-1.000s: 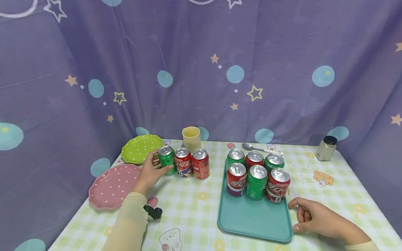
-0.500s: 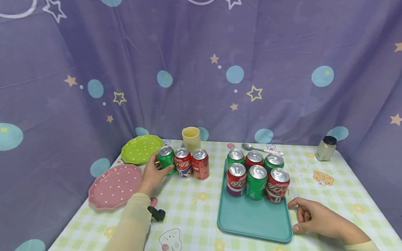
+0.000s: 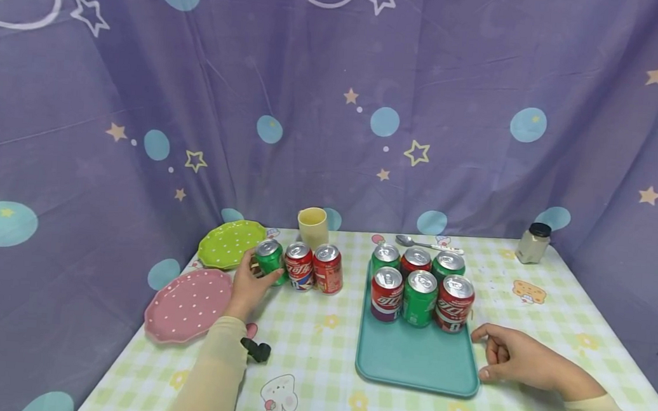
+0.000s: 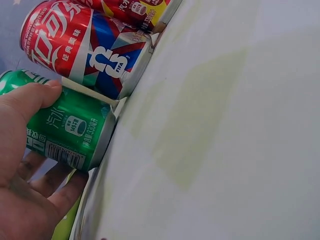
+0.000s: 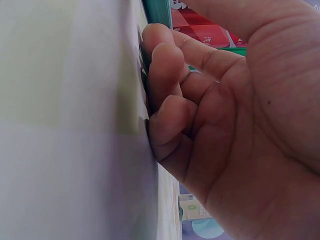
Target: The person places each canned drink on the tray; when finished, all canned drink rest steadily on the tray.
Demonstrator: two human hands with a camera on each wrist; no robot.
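My left hand [image 3: 250,289] grips a green soda can [image 3: 270,262], thumb on the near side and fingers around the far left side. In the left wrist view the green can [image 4: 70,125] stands on the cloth with a narrow gap to a red cola can [image 4: 87,47]. Another red can [image 3: 328,270] stands just right of that one. My right hand [image 3: 515,358] rests on the table at the right edge of a teal tray [image 3: 418,364], fingers loosely curled, index and thumb tips at the rim. In the right wrist view this hand [image 5: 215,115] holds nothing.
Several red and green cans [image 3: 420,298] stand in two rows on the tray's back half. At the left lie a pink plate [image 3: 190,307] and a green plate [image 3: 231,244]. Along the back are a yellow mug [image 3: 313,227], a spoon [image 3: 426,244] and a black-lidded jar [image 3: 534,244].
My left hand has closed in around the green can, which has shifted slightly left, away from the red can beside it. The right hand and the tray have stayed put.
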